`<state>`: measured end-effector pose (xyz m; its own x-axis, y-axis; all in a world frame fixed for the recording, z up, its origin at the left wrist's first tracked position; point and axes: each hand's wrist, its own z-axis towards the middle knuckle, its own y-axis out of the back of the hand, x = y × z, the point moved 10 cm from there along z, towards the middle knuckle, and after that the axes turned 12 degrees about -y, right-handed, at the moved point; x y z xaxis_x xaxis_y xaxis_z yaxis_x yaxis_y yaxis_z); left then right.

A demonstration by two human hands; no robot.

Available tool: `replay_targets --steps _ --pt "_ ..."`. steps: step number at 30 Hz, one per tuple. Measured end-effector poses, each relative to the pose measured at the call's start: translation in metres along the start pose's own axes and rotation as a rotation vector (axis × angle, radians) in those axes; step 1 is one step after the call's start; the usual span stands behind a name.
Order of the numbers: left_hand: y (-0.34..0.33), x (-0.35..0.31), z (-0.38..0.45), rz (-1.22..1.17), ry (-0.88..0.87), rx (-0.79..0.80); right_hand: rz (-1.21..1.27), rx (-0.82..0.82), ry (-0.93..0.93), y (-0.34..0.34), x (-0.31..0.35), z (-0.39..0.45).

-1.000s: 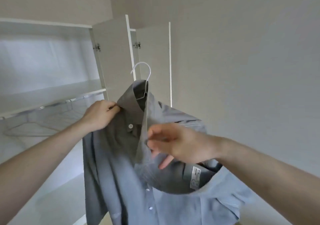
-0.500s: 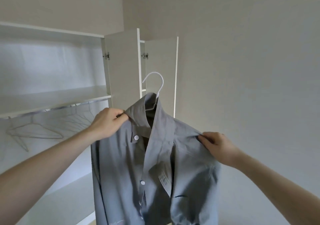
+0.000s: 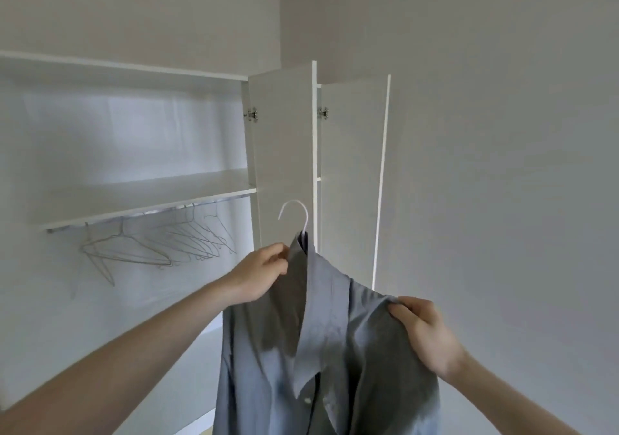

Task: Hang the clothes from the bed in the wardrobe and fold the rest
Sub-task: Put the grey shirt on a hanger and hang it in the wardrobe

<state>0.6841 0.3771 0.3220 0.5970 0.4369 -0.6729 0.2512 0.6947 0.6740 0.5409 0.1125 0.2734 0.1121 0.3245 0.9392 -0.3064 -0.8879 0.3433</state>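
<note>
A grey-blue button shirt [image 3: 321, 361] hangs on a white hanger [image 3: 296, 215], whose hook sticks up above the collar. My left hand [image 3: 259, 279] grips the shirt at the collar, on its left side. My right hand [image 3: 423, 332] pinches the shirt's right shoulder. I hold the shirt in the air in front of the open white wardrobe [image 3: 134, 196]. The metal rail [image 3: 150, 211] under the wardrobe shelf lies up and to the left of the hanger hook. The bed is out of view.
Several empty wire hangers [image 3: 160, 247] hang on the rail. Two open wardrobe doors [image 3: 284, 153] stand just behind the shirt. A plain wall [image 3: 502, 166] fills the right side.
The view has tilted up and left, showing more of the rail and its hangers. The shirt has turned, its right shoulder now nearer me. Both hands keep their grips; earlier the right hand moved from the front to the shoulder.
</note>
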Motion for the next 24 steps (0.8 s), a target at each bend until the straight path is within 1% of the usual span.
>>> replay_targets --steps 2,4,6,7,9,11,13,19,21,24 --pt "0.003 0.004 -0.009 -0.102 0.006 -0.017 -0.011 0.000 -0.007 -0.015 -0.007 0.005" --pt "0.001 0.015 -0.019 -0.157 0.037 -0.014 -0.026 0.017 -0.002 -0.040 -0.007 0.010" --pt "0.002 0.021 -0.029 -0.108 0.024 -0.034 -0.023 0.020 0.013 -0.064 -0.003 0.016" --pt "0.008 0.025 -0.031 -0.025 -0.007 -0.085 -0.018 0.017 0.026 -0.075 0.001 0.018" --pt "0.026 0.036 -0.032 0.117 -0.052 -0.236 -0.016 0.014 0.047 -0.099 0.008 0.022" --pt "0.048 0.051 -0.031 0.128 -0.063 -0.374 -0.038 0.029 0.056 -0.121 0.015 0.026" --pt "0.064 0.069 -0.028 0.113 -0.067 -0.444 -0.059 0.072 0.060 -0.143 0.023 0.033" --pt "0.095 0.116 -0.015 0.160 -0.076 -0.469 -0.238 0.147 0.061 -0.195 0.038 0.066" --pt "0.103 0.131 -0.008 0.174 -0.072 -0.494 -0.280 0.120 0.036 -0.206 0.037 0.081" --pt "0.108 0.150 0.005 0.188 -0.083 -0.506 -0.264 0.043 0.000 -0.219 0.031 0.100"
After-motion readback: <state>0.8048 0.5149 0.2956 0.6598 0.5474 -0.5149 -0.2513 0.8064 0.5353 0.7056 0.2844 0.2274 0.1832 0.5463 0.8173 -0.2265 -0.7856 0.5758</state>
